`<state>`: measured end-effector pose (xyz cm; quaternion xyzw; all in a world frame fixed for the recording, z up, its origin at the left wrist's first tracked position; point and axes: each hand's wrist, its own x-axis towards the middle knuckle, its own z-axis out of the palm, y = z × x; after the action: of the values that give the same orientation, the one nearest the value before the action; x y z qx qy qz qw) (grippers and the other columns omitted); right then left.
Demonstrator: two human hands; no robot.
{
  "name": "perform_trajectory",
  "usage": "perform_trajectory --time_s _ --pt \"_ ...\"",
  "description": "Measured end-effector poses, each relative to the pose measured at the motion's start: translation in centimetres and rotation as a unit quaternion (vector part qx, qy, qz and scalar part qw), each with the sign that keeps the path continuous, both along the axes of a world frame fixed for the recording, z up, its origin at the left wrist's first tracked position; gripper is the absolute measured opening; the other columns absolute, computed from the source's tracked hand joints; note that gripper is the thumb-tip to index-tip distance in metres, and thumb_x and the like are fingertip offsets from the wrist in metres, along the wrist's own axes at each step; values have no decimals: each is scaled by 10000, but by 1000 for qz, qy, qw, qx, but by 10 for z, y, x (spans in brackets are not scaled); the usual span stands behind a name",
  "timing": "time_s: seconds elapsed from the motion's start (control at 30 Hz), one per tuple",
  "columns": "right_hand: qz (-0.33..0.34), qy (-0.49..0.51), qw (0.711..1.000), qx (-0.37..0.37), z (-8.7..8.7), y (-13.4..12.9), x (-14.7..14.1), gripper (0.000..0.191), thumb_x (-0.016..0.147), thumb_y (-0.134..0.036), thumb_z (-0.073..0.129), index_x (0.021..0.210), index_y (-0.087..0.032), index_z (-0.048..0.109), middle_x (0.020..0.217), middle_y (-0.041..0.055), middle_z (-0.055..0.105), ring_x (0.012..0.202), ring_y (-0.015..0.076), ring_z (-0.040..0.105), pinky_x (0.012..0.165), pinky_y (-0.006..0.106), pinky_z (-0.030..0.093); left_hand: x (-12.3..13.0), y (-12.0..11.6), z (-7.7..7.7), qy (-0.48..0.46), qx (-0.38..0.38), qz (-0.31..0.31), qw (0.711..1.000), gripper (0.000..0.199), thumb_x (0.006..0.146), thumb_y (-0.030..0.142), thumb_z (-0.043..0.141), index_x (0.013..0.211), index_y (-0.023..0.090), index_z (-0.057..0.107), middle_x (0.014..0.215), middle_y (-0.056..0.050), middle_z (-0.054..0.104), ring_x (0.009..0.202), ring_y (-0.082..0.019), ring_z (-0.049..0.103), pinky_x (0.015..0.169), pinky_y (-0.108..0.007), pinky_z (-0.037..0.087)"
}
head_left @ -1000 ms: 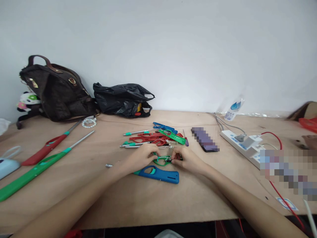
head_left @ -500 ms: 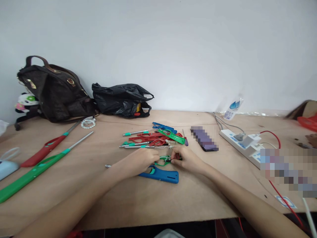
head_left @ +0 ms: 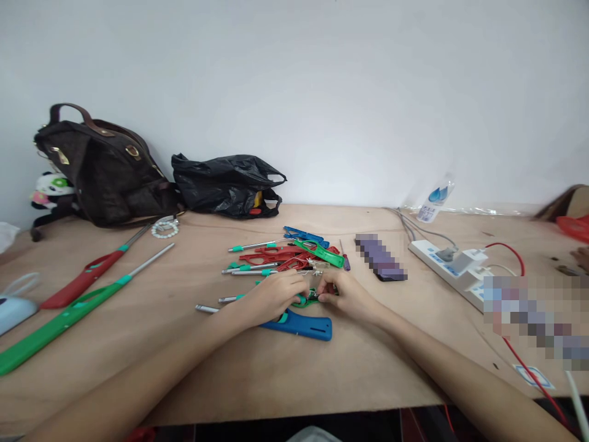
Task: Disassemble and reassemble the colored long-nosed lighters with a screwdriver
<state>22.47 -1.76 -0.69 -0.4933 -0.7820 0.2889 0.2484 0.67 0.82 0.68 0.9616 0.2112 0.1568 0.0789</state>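
Note:
A green gas lighter point(head_left: 314, 301) with its casing opened and inner parts bare lies between my hands at the middle of the table. My left hand point(head_left: 285, 293) covers its left part, fingers pinched together on it. A metal tube point(head_left: 227, 299) pokes out left of that hand. My right hand point(head_left: 345, 293) pinches the lighter's other end; small parts are hidden by the fingertips. Nearer me lies a blue gas lighter point(head_left: 304, 324), partly under my left forearm. Behind my hands are opened red lighter casings point(head_left: 271, 254), a green casing point(head_left: 319, 252) and blue casing pieces point(head_left: 304, 236).
A purple screwdriver point(head_left: 345, 260) and a phone point(head_left: 380, 258) lie behind my right hand. A white power strip point(head_left: 444, 264) with cables stands right. Left lie red point(head_left: 69, 291) and green long lighters point(head_left: 59, 331). A black plastic bag point(head_left: 221, 187) and dark backpack point(head_left: 110, 172) rest by the wall.
My left hand has shifted right, closer to my right hand, covering more of the green lighter. The metal tube now shows left of it. My right hand stays almost in place.

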Motion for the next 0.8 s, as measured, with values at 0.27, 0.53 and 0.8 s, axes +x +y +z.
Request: perform_trajectory --time_s 0.27,0.53,0.8 --pt "-10 27 1000 -1 0 0 0 138 753 -33 601 746 -170 597 719 -5 599 662 135 533 603 248 381 -2 10 -13 -64 -44 -15 997 109 901 102 505 874 176 579 871 -24 603 839 -171 533 757 -266 406" --pt "-7 37 999 -2 -5 2 1 134 755 -37 596 754 -171 601 723 -4 609 666 136 537 595 244 375 -2 10 -12 -93 -81 -19 992 118 874 83 507 835 176 567 885 -26 619 874 -175 542 808 -282 407" --pt "-9 39 999 1 -7 3 1 134 749 -45 597 747 -178 606 734 -1 612 672 138 531 611 248 380 -1 10 -15 -109 -108 -29 988 89 888 113 533 867 184 584 896 -22 627 884 -175 545 818 -281 405"
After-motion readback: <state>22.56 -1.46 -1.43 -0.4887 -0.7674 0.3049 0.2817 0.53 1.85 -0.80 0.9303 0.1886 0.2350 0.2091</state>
